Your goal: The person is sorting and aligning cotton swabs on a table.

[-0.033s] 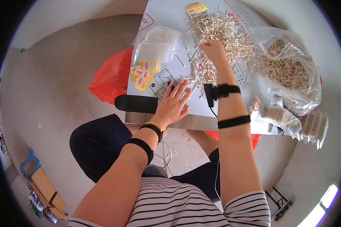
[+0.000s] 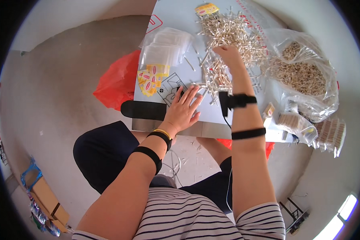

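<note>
A big, messy pile of thin, pale wooden sticks with white cotton tips is lying on a shiny, pale grey table. The person's bare right hand is resting over the near part of the pile. Its fingers are curling in tight, and I can't tell if they are pinching a stick. The person's bare left hand is lying palm down on the table, to the left of the pile's near end. Its fingers are spreading a little, and the tips are pointing at some loose sticks just beside them.

To the left of the pile, flat, clear plastic bags are lying in a stack. Small yellow and white paper cards are sitting lower left of the pile. A long, black, rounded strip is lying farther down that way. A crinkly red plastic bag is hanging far left of the pile. Another yellow card is lying at the pile's far edge. Right of the pile, a large, clear plastic sack is holding lots more sticks.
</note>
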{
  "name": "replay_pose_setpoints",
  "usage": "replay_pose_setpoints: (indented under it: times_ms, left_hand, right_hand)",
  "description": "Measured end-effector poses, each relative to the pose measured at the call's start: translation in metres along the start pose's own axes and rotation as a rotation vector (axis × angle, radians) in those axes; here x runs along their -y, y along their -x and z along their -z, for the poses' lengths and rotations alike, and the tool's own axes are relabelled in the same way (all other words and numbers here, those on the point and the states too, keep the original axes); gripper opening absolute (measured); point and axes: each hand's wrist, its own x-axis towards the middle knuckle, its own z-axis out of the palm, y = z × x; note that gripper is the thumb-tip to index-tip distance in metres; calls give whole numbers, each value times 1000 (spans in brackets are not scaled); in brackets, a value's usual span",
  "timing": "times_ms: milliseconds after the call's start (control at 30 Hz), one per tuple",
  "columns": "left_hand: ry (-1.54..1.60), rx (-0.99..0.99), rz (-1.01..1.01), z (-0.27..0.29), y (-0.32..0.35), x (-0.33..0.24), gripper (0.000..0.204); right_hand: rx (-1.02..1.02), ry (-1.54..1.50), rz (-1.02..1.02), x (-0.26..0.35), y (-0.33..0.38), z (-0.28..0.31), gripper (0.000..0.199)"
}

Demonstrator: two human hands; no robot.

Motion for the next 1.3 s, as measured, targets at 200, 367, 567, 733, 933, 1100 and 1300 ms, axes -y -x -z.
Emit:
replay_pose_setpoints:
  times_ms: [200,367,567,733,933,1100,1300]
  left_hand:
    - [34,-6,4,-4,2,1,59]
    - [36,-20,-11,-6,0,0,60]
    - [18,-17,-5,-6,-1,0,60]
    - [8,-27,-13,-6,-2,-1,59]
    - [13,-47,3,-3,-1,-1,53]
    - [-10,20,3,0,-4,-2,55]
    - [13,-11,-8,-4,-4,-3,57]
  right_hand:
    - [214,-1322,-130,-39,124,40,13]
    - [180,-1371,-67,-62,169,21,13]
    - [233,-1411,-86,-23,120,-9,21]
    - [52,-778,-134,-20,63,-31,22]
    - [-156,564,-124,27,11,-51,39]
    - [-153,637,-240,43,-2,-68,38]
    - [-31,206,-14,11,6,-23,40]
